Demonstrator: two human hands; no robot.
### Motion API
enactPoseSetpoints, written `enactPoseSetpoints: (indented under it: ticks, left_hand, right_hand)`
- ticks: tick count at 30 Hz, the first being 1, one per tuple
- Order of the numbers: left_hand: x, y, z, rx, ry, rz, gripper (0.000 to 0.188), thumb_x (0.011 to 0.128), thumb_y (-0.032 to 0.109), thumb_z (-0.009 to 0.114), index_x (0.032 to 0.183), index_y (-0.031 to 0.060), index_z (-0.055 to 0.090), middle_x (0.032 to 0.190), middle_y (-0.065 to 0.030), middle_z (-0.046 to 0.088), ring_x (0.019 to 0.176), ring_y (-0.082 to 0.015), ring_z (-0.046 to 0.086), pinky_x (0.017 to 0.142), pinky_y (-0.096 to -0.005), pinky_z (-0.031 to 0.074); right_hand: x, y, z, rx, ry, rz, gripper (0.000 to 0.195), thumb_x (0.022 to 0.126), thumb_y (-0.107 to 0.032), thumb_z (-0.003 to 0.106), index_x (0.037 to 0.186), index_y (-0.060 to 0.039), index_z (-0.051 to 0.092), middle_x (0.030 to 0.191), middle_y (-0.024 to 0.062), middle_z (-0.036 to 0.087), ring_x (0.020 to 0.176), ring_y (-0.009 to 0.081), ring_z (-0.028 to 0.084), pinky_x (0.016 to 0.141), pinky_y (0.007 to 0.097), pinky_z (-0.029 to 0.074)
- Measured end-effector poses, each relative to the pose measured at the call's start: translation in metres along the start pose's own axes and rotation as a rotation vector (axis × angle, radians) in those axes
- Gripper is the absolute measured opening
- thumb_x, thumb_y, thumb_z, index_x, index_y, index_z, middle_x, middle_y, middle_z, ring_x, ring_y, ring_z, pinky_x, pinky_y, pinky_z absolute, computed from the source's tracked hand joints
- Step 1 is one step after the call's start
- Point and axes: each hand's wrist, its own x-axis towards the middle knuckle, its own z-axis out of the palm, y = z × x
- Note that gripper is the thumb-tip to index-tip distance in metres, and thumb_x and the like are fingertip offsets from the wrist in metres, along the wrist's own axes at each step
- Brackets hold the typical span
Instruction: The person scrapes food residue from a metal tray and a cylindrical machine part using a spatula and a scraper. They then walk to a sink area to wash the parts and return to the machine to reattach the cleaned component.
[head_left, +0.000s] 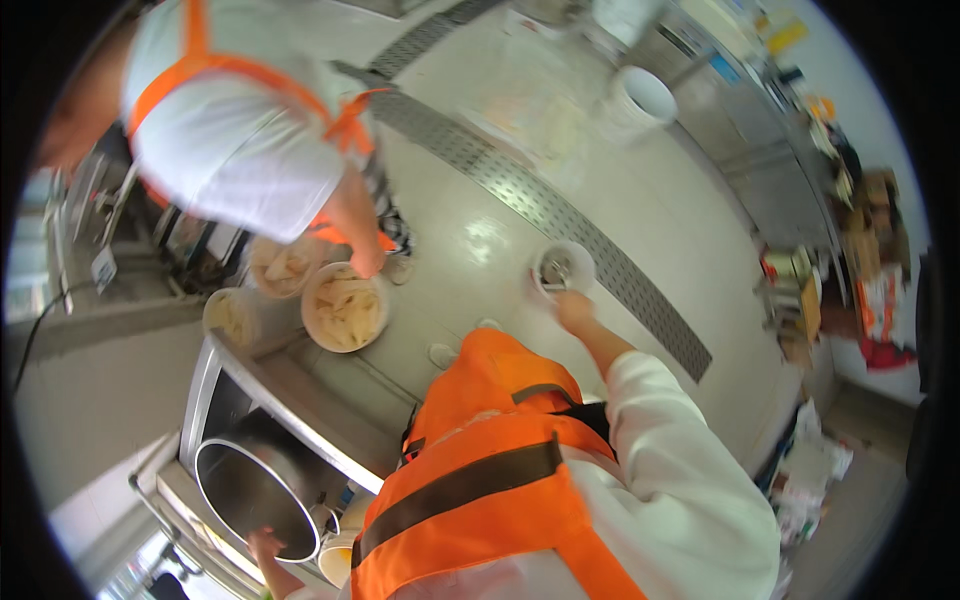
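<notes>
My right hand (576, 311) is closed at the near rim of a small white bucket (581, 259), out in front of my orange apron. A round metal utensil (555, 266) lies inside that bucket; blur hides whether my fingers also grip its handle. At the lower left, my left hand (266, 541) is at the near rim of a large stainless steel pot (251, 495), fingers spread. Whether it touches the rim I cannot tell. The pot is tilted inside a steel sink (292, 431), and its visible interior looks bare.
A co-worker (240, 142) in an orange apron stands at the upper left, one hand beside a bucket of pale sliced pieces (345, 307). Similar tubs (281, 266) stand behind. A perforated drain cover (517, 195) crosses the floor. Another white bucket (646, 97) stands near steel cabinets (772, 180).
</notes>
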Motion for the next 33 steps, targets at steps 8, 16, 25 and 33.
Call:
enactPoseSetpoints:
  ticks: [8,16,25,33]
  left_hand:
    - [0.008,0.061,-0.074,-0.735,1.153,-0.135,0.051,0.088,0.036,0.063,0.060,0.0037,0.035,0.053,-0.0090,0.034,0.049,-0.0248,0.033,0.050,-0.0431,0.031]
    - [-0.022,0.266,-0.201,-1.277,1.094,0.159,0.053,0.096,0.034,0.054,0.058,-0.0004,0.042,0.049,-0.0028,0.033,0.051,-0.0114,0.026,0.044,-0.0351,0.024]
    - [0.049,0.429,-0.195,-0.717,0.544,0.507,0.030,0.085,0.018,0.063,0.109,0.0008,0.059,0.083,-0.0123,0.063,0.071,-0.0278,0.063,0.060,-0.0385,0.050]
    - [-0.009,0.456,-0.127,-1.160,-0.356,0.098,0.012,0.084,0.011,0.051,0.087,0.0069,0.062,0.067,-0.0056,0.058,0.051,-0.0165,0.057,0.040,-0.0287,0.044]
  right_hand:
    - [-0.055,0.112,-0.007,0.072,-0.043,0.364,0.030,0.080,-0.023,0.052,0.090,-0.0005,0.069,0.095,0.0253,0.065,0.094,0.0409,0.063,0.084,0.0444,0.050]
    - [0.004,0.105,-0.042,0.137,0.003,0.375,0.028,0.077,-0.023,0.056,0.094,-0.0061,0.070,0.093,0.0208,0.067,0.093,0.0389,0.063,0.081,0.0438,0.050]
    - [0.183,0.105,-0.103,0.405,0.016,0.340,0.026,0.076,-0.022,0.059,0.093,-0.0062,0.071,0.087,0.0165,0.070,0.082,0.0313,0.067,0.073,0.0385,0.052]
    - [0.329,0.048,-0.196,0.258,0.106,0.256,0.023,0.075,-0.021,0.064,0.090,-0.0041,0.070,0.089,0.0181,0.069,0.085,0.0331,0.066,0.076,0.0387,0.052]
